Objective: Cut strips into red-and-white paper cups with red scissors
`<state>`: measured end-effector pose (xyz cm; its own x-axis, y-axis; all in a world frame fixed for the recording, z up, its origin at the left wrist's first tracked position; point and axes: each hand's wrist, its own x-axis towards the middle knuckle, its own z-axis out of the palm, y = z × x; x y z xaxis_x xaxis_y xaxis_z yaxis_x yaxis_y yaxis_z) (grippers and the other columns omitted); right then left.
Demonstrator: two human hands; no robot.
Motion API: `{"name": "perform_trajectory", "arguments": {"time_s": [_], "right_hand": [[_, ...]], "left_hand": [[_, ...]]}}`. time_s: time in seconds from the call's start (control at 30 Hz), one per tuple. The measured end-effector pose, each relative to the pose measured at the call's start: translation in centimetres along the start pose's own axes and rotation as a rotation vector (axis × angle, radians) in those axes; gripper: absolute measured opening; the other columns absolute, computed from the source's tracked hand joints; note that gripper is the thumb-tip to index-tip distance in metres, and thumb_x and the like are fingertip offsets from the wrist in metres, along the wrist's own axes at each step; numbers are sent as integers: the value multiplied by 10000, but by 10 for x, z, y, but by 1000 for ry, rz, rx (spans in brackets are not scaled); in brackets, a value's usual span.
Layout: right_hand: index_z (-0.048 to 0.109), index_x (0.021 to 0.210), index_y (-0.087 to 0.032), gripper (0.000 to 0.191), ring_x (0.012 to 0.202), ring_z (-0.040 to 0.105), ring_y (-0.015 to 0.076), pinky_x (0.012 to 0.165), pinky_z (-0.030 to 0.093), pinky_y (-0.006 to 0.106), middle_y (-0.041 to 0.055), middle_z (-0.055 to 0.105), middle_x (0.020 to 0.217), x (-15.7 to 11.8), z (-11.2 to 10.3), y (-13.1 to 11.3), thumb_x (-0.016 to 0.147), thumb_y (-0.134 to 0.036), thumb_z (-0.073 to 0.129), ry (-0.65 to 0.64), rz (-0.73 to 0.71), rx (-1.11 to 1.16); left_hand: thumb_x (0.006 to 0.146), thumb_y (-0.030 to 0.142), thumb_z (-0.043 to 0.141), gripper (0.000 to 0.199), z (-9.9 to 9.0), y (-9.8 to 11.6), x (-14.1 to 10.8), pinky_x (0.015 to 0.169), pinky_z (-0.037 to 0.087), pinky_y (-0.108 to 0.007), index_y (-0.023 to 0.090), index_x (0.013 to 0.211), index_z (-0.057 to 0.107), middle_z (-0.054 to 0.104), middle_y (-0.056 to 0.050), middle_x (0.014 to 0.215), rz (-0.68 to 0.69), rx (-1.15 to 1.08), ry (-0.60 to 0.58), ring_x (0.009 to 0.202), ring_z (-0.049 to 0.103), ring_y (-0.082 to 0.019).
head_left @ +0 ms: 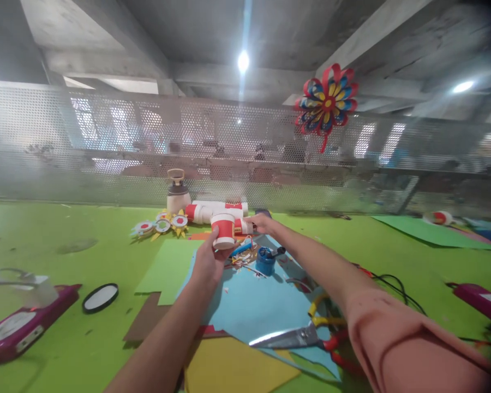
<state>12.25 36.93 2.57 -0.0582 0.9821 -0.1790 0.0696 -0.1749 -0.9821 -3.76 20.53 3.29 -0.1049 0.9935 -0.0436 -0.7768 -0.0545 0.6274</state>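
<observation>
My left hand (210, 256) is wrapped round a red and white paper cup (223, 229), held above the middle of the table. Just to the right of that cup, the closed fingers of my right hand (263, 223) are at the ridged end of a small stack of paper cups (243, 226) lying sideways; their exact grip is partly hidden. Below the hands are a blue pot (265, 262) with a dark stick across its mouth, a blue tool (241, 249) and paper scraps. Large scissors (290, 337) with yellow and red handles lie nearer, partly behind my right arm.
Long cup stacks (213, 213) and a sprayer bottle (178, 196) stand at the back, beside paper flowers (162, 225). Coloured sheets (245, 305) cover the middle. A purple power strip (33, 325) and round black-rimmed disc (100, 298) lie left. Dark cables (396, 284) run right. A mesh screen (229, 136) rises behind.
</observation>
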Motion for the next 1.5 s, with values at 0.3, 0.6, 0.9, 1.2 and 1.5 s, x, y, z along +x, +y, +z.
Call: {"name": "perform_trajectory", "arguments": {"time_s": [0.3, 0.6, 0.9, 1.2, 1.5], "right_hand": [[557, 1204, -162, 320, 1000, 614, 217, 831, 528, 422, 90, 587, 1203, -63, -57, -26, 921, -310, 569, 231, -168, -39], [671, 782, -145, 241, 718, 630, 165, 703, 522, 314, 34, 676, 761, -192, -66, -10, 792, -385, 692, 290, -566, -55], [688, 932, -146, 384, 623, 589, 149, 604, 500, 288, 36, 658, 734, -239, -31, 13, 806, -501, 609, 162, -807, -157], [704, 872, -185, 284, 909, 615, 208, 732, 513, 305, 89, 659, 969, -235, -38, 18, 804, -448, 623, 248, -924, -302], [680, 762, -147, 269, 607, 557, 147, 590, 464, 262, 11, 616, 641, -240, -40, 16, 825, -394, 592, 253, -906, -296]], "left_hand": [[752, 193, 681, 222, 7, -3, -14, 751, 592, -371, 67, 932, 651, 722, -117, 871, -90, 23, -221, 769, 696, -217], [666, 250, 768, 508, 16, -8, -38, 786, 533, -331, 119, 1125, 594, 691, -127, 1021, -17, 242, -456, 853, 678, -217], [654, 237, 752, 633, 17, -23, -45, 968, 430, -447, 204, 1247, 531, 560, -119, 1207, 892, 1012, -493, 1127, 542, -290], [761, 182, 674, 693, 11, -29, -46, 927, 471, -461, 229, 1363, 334, 512, -141, 1213, 1291, 1259, -494, 1127, 520, -287], [730, 305, 722, 669, 13, -32, -46, 885, 499, -421, 220, 1312, 405, 541, -141, 1249, 879, 1033, -521, 1097, 571, -272]]}}
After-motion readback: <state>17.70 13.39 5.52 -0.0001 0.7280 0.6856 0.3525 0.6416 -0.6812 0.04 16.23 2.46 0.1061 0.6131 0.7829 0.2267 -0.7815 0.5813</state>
